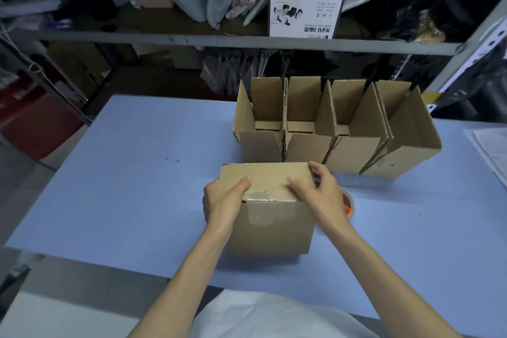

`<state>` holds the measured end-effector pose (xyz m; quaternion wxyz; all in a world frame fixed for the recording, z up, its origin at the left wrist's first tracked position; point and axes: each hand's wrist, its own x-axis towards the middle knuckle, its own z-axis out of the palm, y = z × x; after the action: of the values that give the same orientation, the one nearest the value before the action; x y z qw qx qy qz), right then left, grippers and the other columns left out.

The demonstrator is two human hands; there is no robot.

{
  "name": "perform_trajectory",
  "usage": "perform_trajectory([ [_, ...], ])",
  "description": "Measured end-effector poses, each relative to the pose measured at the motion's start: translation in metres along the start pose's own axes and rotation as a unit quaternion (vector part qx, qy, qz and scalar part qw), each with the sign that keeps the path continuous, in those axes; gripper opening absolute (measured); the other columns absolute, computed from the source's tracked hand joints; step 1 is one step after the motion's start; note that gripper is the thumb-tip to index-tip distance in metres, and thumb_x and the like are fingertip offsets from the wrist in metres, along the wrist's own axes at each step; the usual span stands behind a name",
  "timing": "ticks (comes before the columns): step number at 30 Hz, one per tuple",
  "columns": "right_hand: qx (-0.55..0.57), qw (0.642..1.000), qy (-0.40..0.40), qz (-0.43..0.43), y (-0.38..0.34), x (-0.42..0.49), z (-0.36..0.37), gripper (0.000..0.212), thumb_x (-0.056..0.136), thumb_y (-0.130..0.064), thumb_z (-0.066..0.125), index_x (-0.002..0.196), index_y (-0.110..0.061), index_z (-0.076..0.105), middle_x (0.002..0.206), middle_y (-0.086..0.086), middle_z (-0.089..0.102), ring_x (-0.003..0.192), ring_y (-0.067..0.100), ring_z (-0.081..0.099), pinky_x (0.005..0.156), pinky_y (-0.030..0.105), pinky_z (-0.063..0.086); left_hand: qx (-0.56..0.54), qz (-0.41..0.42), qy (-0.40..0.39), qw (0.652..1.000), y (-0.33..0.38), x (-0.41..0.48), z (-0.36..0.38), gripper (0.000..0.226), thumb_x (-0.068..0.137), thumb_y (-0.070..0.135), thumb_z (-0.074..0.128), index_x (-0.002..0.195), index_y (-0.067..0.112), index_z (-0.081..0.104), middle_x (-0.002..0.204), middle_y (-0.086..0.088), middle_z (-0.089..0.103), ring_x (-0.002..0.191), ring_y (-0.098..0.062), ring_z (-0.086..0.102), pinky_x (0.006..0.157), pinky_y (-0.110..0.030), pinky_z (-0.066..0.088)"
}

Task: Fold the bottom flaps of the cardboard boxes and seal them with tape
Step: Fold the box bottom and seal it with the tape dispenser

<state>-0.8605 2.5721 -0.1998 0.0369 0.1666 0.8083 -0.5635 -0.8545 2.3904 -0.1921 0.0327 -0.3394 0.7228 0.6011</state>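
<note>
L hand grips the box at its left side, thumb flat on top. R hand clasps the top right corner, fingers curled over the edge. Box sits closed side up, mid table, w/ a clear tape strip over its near edge. Tape roll peeks out by the R wrist. Four open boxes in a row behind.

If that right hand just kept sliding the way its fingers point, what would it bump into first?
Probably the row of open boxes just behind: the right hand holds the taped box, fingers aimed away from the person. Depth is hard to judge.
</note>
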Motion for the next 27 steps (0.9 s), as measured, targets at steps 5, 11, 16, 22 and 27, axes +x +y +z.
perform_trajectory([
  [5, 0.041, 0.999, -0.021, 0.015, 0.008, -0.006, 0.007, 0.069, 0.076, -0.027, 0.076, 0.137, -0.022, 0.046, 0.134, -0.007, 0.043, 0.114, 0.007, 0.043, 0.094, 0.024, 0.033, 0.015, 0.015, -0.054, 0.998, 0.003, 0.001, 0.0, 0.063, 0.054, 0.045, 0.085, 0.104, 0.022, 0.055, 0.101, 0.001, 0.068, 0.089, -0.017, 0.068, 0.083, -0.041, 0.056],
  [11, -0.015, 0.988, 0.033, -0.148, 0.002, -0.009, 0.007, 0.043, 0.09, -0.023, 0.064, 0.131, -0.033, 0.054, 0.143, -0.007, 0.037, 0.134, 0.009, 0.032, 0.105, 0.021, 0.027, 0.112, 0.322, 0.025, 0.94, -0.012, 0.002, 0.0, 0.044, 0.077, 0.038, 0.077, 0.115, 0.035, 0.057, 0.114, 0.011, 0.043, 0.108, -0.005, 0.035, 0.087, -0.018, 0.04],
  [16, -0.192, 0.905, -0.009, -0.379, 0.006, -0.015, 0.011, 0.028, 0.075, -0.032, 0.079, 0.101, -0.02, 0.075, 0.11, -0.006, 0.069, 0.111, 0.017, 0.059, 0.092, 0.023, 0.042, 0.191, 0.496, -0.02, 0.847, -0.016, 0.009, -0.003, 0.019, 0.076, 0.04, 0.075, 0.075, 0.021, 0.074, 0.079, 0.011, 0.063, 0.08, -0.007, 0.053, 0.073, -0.024, 0.045],
  [22, -0.199, 0.887, 0.071, -0.412, 0.004, -0.015, 0.021, 0.01, 0.073, -0.022, 0.078, 0.081, -0.016, 0.077, 0.085, -0.006, 0.073, 0.081, 0.019, 0.067, 0.068, 0.03, 0.045, 0.282, 0.615, 0.062, 0.734, -0.019, 0.008, 0.002, 0.025, 0.085, 0.029, 0.066, 0.065, 0.015, 0.064, 0.063, 0.003, 0.055, 0.062, -0.018, 0.048, 0.056, -0.027, 0.035],
  [27, -0.224, 0.888, 0.059, -0.396, 0.013, -0.006, 0.021, 0.022, 0.078, -0.029, 0.077, 0.097, -0.02, 0.076, 0.101, -0.007, 0.073, 0.104, 0.02, 0.064, 0.09, 0.035, 0.044, 0.283, 0.576, 0.036, 0.766, -0.013, 0.013, 0.004, 0.027, 0.086, 0.036, 0.063, 0.07, 0.015, 0.065, 0.068, 0.004, 0.057, 0.067, -0.016, 0.048, 0.06, -0.025, 0.034],
])
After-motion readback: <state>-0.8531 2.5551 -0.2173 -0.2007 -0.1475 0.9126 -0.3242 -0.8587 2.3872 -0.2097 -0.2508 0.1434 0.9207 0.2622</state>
